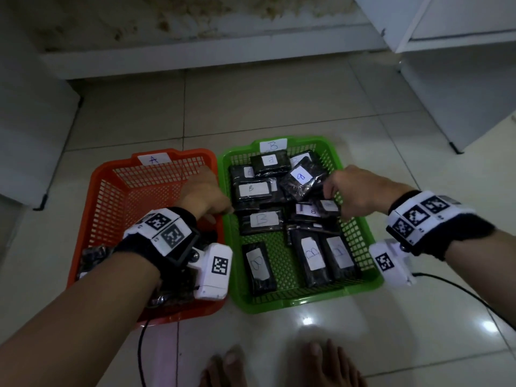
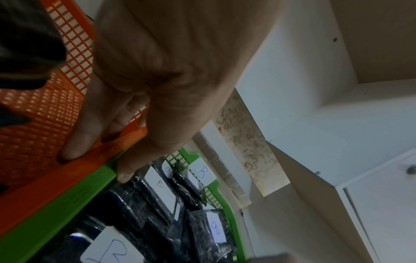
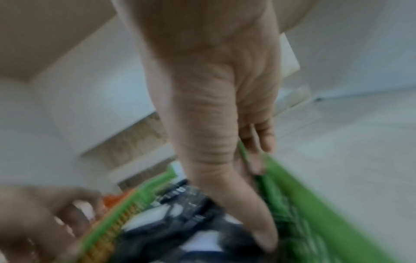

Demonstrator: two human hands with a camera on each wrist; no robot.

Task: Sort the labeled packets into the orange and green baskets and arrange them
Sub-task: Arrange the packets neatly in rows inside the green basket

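Note:
The orange basket [image 1: 92, 191], tagged A, stands left of the green basket [image 1: 307, 301], tagged B. Several black packets [image 1: 254, 188] with white B labels lie in the green one. A few packets [image 1: 93, 254] lie at the orange basket's near end, mostly hidden by my forearm. My left hand [image 1: 223, 215] straddles the two touching rims. Its straight fingers [image 2: 74, 147] rest on the orange rim and its thumb touches a packet [image 2: 162, 188]. My right hand [image 1: 335, 203] reaches in from the green basket's right wall and pinches a small packet [image 1: 328, 206]. The right wrist view is blurred.
The baskets sit on a glossy tiled floor [image 1: 279, 113]. White cabinets [image 1: 460, 79] stand at the back right and a white unit [image 1: 28, 121] at the left. Bare feet [image 1: 321, 364] are near the bottom edge. Black cables [image 1: 460, 291] trail from the wrist cameras.

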